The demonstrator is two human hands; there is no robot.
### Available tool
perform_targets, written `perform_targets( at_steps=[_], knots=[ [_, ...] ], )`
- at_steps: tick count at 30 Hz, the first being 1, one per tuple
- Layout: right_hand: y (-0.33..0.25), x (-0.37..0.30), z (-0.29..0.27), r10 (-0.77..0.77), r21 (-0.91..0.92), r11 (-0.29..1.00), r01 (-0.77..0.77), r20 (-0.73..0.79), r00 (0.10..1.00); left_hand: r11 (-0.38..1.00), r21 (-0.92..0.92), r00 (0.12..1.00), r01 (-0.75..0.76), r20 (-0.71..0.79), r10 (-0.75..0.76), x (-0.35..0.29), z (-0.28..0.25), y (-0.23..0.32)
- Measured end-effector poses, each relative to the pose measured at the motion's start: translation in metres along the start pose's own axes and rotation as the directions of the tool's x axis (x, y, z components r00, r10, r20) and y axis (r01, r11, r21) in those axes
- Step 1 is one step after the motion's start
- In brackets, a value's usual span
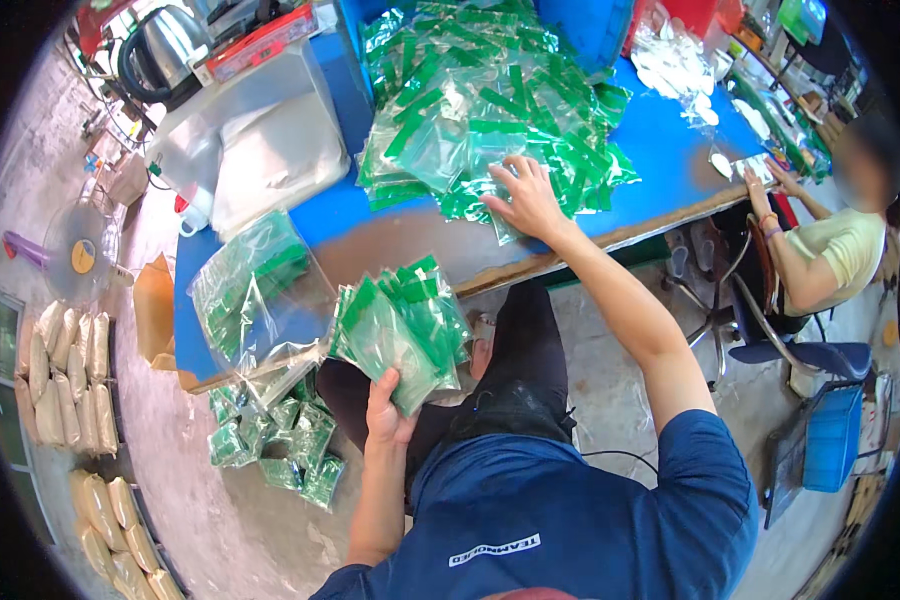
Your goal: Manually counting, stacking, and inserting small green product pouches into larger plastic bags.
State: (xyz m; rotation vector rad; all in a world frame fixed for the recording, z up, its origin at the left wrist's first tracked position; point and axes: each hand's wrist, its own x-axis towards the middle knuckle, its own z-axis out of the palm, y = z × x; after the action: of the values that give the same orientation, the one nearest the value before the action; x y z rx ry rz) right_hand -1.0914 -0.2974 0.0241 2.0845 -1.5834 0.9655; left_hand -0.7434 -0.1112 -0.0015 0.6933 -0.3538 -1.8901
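In my left hand (388, 410) is a fanned stack of clear plastic packets (395, 335) with green bands, held near my lap at the table's front edge. My right hand (528, 200) reaches over the table with its fingers apart, at the near side of a large heap of similar green-banded packets (530, 110). Its fingertips are over or touching the packets there; I cannot tell which. Left of the stack, a large clear plastic bag (260, 280) with green-banded packets inside lies at the table's edge.
The blue table (660, 200) has a worn front edge. A translucent tub (280, 150) and a metal kettle (165, 50) stand at left. Filled bags (280, 440) lie on the floor below. A co-worker (830, 240) sits at right near white pieces (675, 60).
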Motion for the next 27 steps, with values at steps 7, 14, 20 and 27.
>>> perform_targets(
  at_steps=[7,14,20,27],
  knots=[
    [-0.042,0.014,-0.018,0.367,0.492,0.816,-0.303,-0.036,0.93,0.963,0.207,0.984,-0.175,0.072,0.163,0.019,0.034,0.024],
    [-0.123,0.04,-0.045,-0.131,0.855,0.359,-0.374,0.443,0.887,0.412,0.754,0.85,-0.511,0.372,0.373,0.107,0.049,0.087],
    [-0.124,0.007,0.014,-0.128,0.801,0.547,-0.242,0.366,0.922,0.184,0.884,0.888,-0.429,0.376,0.264,0.124,0.049,0.088],
    [-0.141,0.023,0.01,-0.171,0.8,0.526,-0.289,0.432,0.885,0.438,0.777,0.89,-0.452,0.421,0.174,0.136,0.032,0.098]
  ],
)
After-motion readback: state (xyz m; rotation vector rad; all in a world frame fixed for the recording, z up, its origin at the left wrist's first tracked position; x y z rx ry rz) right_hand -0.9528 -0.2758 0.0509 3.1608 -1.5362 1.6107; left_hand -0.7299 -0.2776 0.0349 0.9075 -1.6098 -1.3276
